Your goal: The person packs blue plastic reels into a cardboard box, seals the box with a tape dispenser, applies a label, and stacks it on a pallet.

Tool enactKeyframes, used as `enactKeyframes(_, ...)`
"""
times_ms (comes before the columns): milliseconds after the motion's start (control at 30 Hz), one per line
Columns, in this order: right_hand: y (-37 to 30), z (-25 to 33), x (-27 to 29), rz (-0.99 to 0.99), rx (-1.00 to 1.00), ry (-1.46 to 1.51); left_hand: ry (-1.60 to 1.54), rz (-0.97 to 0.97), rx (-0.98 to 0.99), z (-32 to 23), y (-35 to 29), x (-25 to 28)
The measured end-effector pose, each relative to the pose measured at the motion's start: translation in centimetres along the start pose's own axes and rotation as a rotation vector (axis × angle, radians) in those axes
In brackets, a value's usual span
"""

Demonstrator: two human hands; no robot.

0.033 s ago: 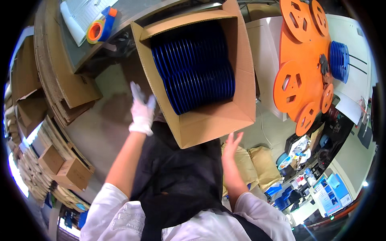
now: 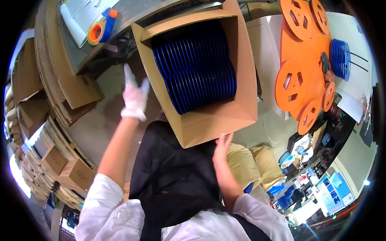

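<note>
In front of me is an open cardboard box, tilted slightly. Two rows of dark blue plastic reels stand packed on edge inside it. My left hand, in a white glove, is held in the air left of the box, apart from it, fingers stretched out and empty. Bare, my right hand is at the box's near edge with its fingers extended. Its fingertips seem to meet the cardboard, though contact is hard to confirm.
Orange reels lie on a white machine at the right, with a stack of blue reels beyond. Flattened cardboard sheets lean at the left. Tape rolls sit on the metal table. Brown sacks lie near my right arm.
My left hand has moved left and farther forward, away from the box's side. My right hand has shifted left along the near edge. The box and its reels look almost unchanged.
</note>
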State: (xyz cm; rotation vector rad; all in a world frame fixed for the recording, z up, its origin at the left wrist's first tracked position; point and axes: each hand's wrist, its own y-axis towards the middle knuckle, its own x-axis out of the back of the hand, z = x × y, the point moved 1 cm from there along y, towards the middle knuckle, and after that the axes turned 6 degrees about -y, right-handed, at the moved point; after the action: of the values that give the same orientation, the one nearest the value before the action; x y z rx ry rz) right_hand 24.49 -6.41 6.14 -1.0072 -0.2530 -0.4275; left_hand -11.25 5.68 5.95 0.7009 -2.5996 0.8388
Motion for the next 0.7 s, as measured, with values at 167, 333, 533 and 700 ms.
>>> enactKeyframes(167,-0.9,1.3,-7.6,-0.133,-0.174,0.061,0.667,-0.105,-0.403,-3.6,11.7,0.7)
enactKeyframes(333,2.0,1.5,-9.6,0.205,-0.156,0.296,1.159,0.100,-0.304,-6.6,14.3,-4.1)
enactKeyframes(533,9.4,4.4,-14.5,0.371,-0.357,-0.002,1.379,0.204,-0.341,-5.8,14.5,-3.3)
enactKeyframes(700,14.5,2.7,-13.9,0.563,-0.285,-0.212,1.564,0.296,-0.184,-8.1,13.6,-4.1)
